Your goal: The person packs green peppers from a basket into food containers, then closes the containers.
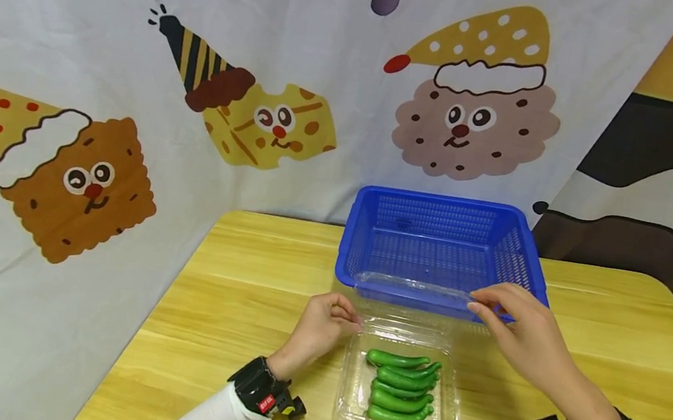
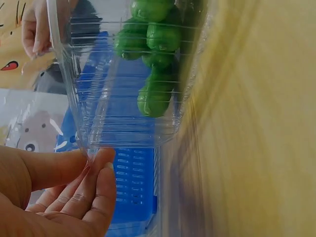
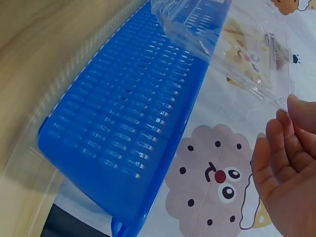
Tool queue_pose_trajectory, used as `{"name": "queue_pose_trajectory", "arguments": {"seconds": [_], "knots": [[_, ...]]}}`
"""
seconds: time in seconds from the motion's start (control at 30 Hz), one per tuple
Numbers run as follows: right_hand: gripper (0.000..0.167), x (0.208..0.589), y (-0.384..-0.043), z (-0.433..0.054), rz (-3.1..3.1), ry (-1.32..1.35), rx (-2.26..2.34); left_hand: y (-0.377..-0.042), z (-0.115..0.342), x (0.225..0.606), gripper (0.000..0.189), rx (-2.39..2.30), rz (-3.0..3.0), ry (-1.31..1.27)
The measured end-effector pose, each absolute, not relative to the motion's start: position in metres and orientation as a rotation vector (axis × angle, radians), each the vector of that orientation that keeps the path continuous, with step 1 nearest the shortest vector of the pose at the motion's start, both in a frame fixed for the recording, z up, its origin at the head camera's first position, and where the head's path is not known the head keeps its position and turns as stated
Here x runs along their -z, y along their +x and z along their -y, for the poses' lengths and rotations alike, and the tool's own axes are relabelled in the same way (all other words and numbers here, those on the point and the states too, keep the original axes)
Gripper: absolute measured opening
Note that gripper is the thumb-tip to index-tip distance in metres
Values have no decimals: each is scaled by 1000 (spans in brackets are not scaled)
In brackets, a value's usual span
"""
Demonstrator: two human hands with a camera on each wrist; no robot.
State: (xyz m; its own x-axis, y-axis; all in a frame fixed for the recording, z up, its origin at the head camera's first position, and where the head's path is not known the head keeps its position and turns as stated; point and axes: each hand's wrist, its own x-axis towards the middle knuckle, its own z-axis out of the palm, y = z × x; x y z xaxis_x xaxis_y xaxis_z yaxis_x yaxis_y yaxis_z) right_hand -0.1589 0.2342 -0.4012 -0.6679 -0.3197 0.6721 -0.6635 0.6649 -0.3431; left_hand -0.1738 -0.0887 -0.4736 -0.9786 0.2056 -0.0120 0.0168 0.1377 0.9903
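Note:
A clear plastic clamshell box [image 1: 453, 396] lies on the table, its base holding several small green vegetables [image 1: 401, 399], slim and curved, stacked in a row. Its lid [image 1: 411, 292] stands raised at the far side, in front of the basket. My left hand [image 1: 324, 325] pinches the box's back left corner between thumb and fingers, as the left wrist view [image 2: 74, 190] also shows. With thumb and fingertips my right hand [image 1: 519, 326] pinches the lid's upper right edge; in the right wrist view the lid [image 3: 247, 74] hangs from those fingertips.
A blue plastic basket [image 1: 364, 242] with slotted walls stands behind the box, at the table's back edge. The wooden table [image 1: 239, 268] reaches to both sides. Behind it hangs a white cloth [image 1: 312, 8] printed with cartoon snacks.

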Motion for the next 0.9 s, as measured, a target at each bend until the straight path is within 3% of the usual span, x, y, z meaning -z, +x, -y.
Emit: {"name": "queue_pose_trajectory", "arguments": {"seconds": [0.1, 0.2, 0.3, 0.4, 0.57, 0.7, 0.9], "knots": [[29, 402, -153, -238, 2270, 787, -794, -174, 88, 474, 20, -1954, -2257, 245], [9, 403, -147, -240, 2249, 808, -804, -175, 88, 475, 19, -1965, -2248, 281], [14, 404, -141, -242, 2243, 824, -832, -176, 89, 477, 18, -1991, -2230, 313], [5, 405, -133, -243, 2255, 837, -859, -177, 89, 478, 18, -2009, -2215, 325], [6, 409, -122, -247, 2279, 872, -872, -177, 89, 479, 16, -2004, -2202, 300], [33, 412, -113, -250, 2288, 882, -859, -178, 90, 478, 16, -1963, -2233, 276], [24, 416, -101, -248, 2306, 928, -875, -179, 90, 478, 14, -1925, -2298, 262]]}}
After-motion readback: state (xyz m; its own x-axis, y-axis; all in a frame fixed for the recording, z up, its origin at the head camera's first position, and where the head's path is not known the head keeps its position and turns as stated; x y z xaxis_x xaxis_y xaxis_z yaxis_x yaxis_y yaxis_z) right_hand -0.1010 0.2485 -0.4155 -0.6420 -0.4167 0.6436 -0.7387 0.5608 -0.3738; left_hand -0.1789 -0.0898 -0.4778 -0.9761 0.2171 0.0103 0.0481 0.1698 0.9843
